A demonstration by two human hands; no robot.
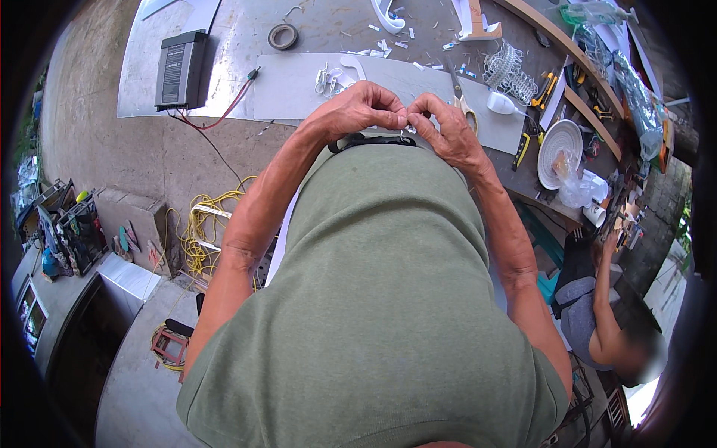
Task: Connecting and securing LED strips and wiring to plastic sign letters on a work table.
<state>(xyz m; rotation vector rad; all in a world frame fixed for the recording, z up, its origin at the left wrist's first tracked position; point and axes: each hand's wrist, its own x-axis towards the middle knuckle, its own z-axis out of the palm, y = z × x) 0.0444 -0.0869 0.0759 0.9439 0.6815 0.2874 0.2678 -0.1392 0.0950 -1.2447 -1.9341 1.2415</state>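
My left hand (361,109) and my right hand (449,133) meet at the near edge of the table, just in front of my body. Thumb and forefinger of each are pinched together around a small whitish piece (407,130), mostly covered by the fingertips; its kind is too small to make out. Beyond my left hand, small white clips or wire pieces (326,79) lie on a grey sheet (291,78). Scissors with pale handles (468,112) rest just beyond my right hand, beside a white squeeze bottle (503,104).
A black box with wires (181,71) stands at the table's left, near a tape roll (283,36). Coiled clear strands (511,73), a yellow-black cutter (521,151) and a round white basket (551,153) lie right. Yellow cable (200,243) covers floor at left. Another person (594,321) works at right.
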